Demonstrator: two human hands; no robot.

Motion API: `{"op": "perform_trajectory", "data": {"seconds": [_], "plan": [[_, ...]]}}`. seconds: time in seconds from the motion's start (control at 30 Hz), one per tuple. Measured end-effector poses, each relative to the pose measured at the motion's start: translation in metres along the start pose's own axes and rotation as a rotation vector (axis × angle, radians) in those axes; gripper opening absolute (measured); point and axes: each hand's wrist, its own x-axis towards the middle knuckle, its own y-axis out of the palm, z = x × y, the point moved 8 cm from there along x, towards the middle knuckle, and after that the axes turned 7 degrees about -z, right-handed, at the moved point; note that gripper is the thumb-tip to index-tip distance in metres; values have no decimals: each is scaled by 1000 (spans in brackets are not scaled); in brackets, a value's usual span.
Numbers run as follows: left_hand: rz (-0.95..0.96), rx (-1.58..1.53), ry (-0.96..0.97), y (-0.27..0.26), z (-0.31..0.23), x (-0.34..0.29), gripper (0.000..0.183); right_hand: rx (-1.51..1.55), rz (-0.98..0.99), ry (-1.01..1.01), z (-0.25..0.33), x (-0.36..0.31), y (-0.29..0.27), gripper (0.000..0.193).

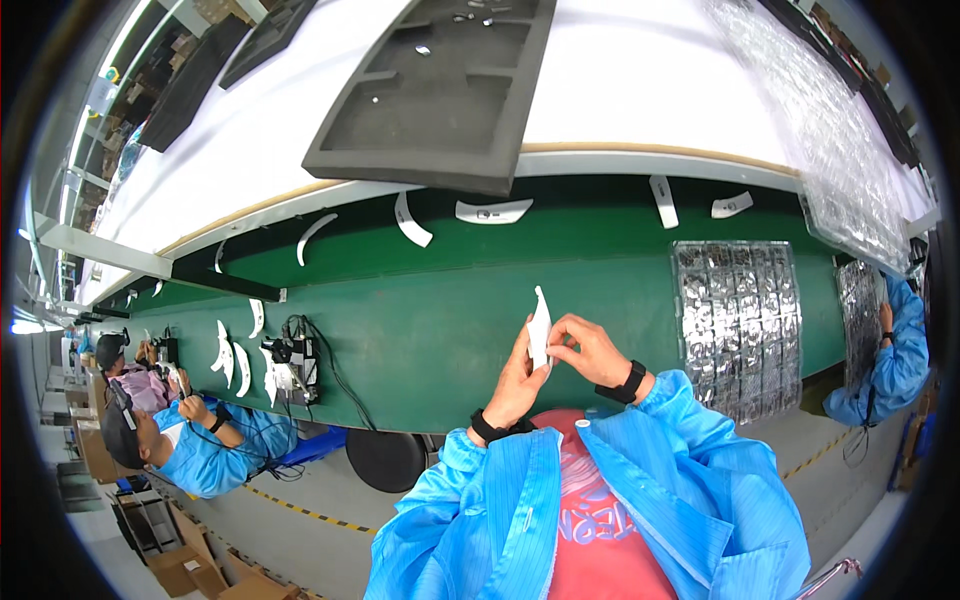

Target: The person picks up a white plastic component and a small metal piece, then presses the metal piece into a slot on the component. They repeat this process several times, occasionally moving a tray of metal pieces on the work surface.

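Nearest is the person's open blue striped jacket [700, 500] over a red shirt [610, 550], whose chest bears pale lettering partly cut by the jacket's edges. Dark wristbands [630, 383] circle both wrists. Just beyond them, the left hand [518, 382] is closed around the lower part of a slim white piece [540, 325], which stands nearly upright above the bench with its narrow tip pointing away from the body. The right hand [588, 350] is bent beside it, thumb and fingertips drawn close together at the piece's right edge; whether they pinch it or merely touch it cannot be told. The piece thus lies between the hands, over the green bench [450, 300]. To the right on the bench sits a clear compartmented tray [740, 325]; to the left, a dark device [300, 360] with a cable stands beside more curved white parts [242, 369]. Along the bench's far side, a wide curved part [495, 211] carries small dark printing, too small to read. Farther up, a grey foam tray [410, 125] juts over the edge of a white shelf [640, 90].
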Motion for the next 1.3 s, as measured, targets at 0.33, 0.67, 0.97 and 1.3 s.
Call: {"op": "perform_trajectory", "data": {"seconds": [0.33,0.67,0.97,1.3], "plan": [[56,-102,-127,-13,6,-17,67,13,-78,-216,103,3,-51,10],[-227,-106,-121,-72,11,-6,51,-602,-450,-657,272,217,-140,10],[-354,-240,-58,-110,30,-7,44,-485,-483,-686,272,98,-95,18],[-274,-177,-289,-96,67,12,47,-683,-65,190,-155,-55,-51,15]]}}
